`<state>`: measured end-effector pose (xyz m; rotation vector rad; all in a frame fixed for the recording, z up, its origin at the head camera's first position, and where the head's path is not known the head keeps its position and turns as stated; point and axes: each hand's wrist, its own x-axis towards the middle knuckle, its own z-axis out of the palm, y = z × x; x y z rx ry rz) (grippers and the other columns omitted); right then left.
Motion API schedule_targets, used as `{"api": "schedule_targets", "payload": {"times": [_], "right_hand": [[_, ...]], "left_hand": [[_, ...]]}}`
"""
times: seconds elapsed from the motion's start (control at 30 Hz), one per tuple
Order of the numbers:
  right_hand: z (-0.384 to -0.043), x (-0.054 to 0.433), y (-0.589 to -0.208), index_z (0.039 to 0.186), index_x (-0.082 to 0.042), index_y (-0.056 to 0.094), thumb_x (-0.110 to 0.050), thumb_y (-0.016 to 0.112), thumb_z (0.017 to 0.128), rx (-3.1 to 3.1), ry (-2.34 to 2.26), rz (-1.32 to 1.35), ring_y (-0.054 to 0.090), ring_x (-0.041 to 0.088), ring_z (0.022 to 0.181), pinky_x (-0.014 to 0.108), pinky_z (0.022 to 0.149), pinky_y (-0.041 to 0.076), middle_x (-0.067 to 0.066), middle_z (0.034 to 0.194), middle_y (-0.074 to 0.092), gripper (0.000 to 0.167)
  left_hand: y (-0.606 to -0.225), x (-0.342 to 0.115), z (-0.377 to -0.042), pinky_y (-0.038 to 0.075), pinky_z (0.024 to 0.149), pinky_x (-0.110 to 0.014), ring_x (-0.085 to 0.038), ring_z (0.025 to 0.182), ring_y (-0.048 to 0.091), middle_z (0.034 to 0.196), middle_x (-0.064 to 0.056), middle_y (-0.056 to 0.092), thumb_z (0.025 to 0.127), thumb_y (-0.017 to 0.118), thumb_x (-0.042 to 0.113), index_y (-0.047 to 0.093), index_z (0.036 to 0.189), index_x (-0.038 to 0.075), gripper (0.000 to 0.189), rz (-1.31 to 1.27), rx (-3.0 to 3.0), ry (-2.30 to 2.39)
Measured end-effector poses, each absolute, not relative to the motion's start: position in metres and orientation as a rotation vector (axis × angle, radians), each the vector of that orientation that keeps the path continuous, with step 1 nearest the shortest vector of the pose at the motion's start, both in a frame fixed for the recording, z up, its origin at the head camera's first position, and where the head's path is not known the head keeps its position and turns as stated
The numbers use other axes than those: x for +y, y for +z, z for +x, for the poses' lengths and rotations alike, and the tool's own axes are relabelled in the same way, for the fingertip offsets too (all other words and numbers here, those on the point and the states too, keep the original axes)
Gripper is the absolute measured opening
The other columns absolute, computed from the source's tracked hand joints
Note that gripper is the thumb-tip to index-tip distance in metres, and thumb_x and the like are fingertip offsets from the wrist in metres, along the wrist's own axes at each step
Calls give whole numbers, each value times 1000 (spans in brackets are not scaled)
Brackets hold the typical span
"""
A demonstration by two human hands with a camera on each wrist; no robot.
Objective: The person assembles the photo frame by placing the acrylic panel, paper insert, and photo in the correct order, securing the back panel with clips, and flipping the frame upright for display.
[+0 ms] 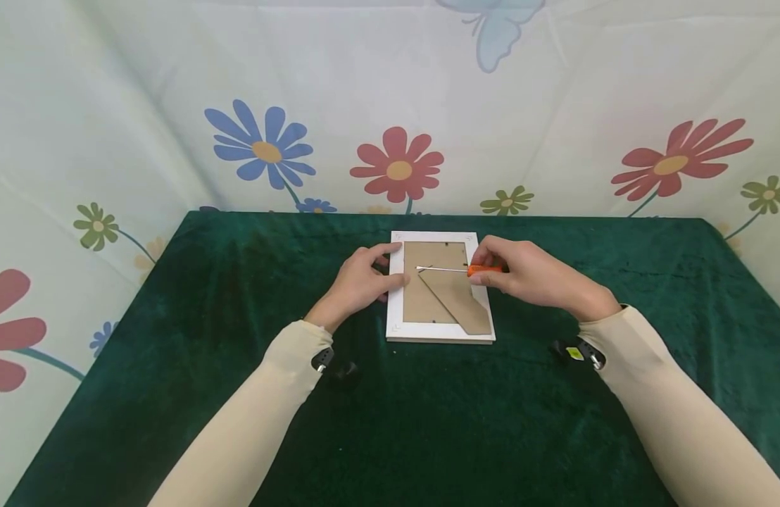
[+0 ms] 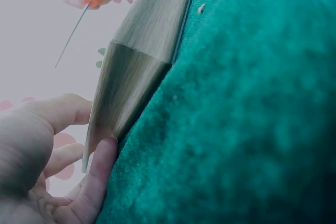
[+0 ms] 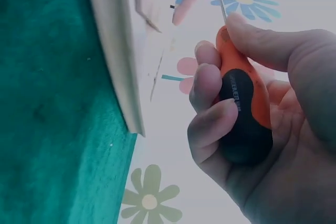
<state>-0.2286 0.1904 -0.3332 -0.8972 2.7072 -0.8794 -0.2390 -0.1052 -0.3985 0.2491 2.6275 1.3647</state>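
Observation:
A white picture frame (image 1: 395, 310) lies face down on the green cloth, its brown backing board (image 1: 450, 255) up. An angled brown stand flap (image 1: 469, 310) lies over the board's lower right. My left hand (image 1: 362, 280) holds the frame by its left edge, thumb and index finger over the rim; in the left wrist view, a finger (image 2: 102, 169) presses the wood-toned side. My right hand (image 1: 513, 271) grips a screwdriver (image 3: 244, 95) with an orange and black handle. Its thin metal shaft (image 1: 443, 269) points left above the backing, and I cannot tell whether the tip touches.
The dark green cloth (image 1: 479, 415) covers the table. Behind it hangs a pale curtain (image 1: 339, 63) printed with flowers and a butterfly. A small light crumb (image 2: 201, 9) lies on the cloth near the frame. Small dark tabs (image 1: 447, 244) show along the backing's edge.

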Motion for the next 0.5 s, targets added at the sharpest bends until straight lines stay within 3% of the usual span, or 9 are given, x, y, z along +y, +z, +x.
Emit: {"api": "schedule_targets", "payload": {"times": [0.5], "right_hand": [[-257, 170, -333, 111, -9, 68, -13, 82, 95, 2746, -894, -880, 60, 24, 87, 40, 79, 55, 5, 97, 68, 22]], "left_hand": [[-398, -104, -239, 63, 76, -31, -25, 83, 71, 132, -17, 52, 97, 79, 27, 49, 160, 17, 71, 236, 2649, 1336]]}}
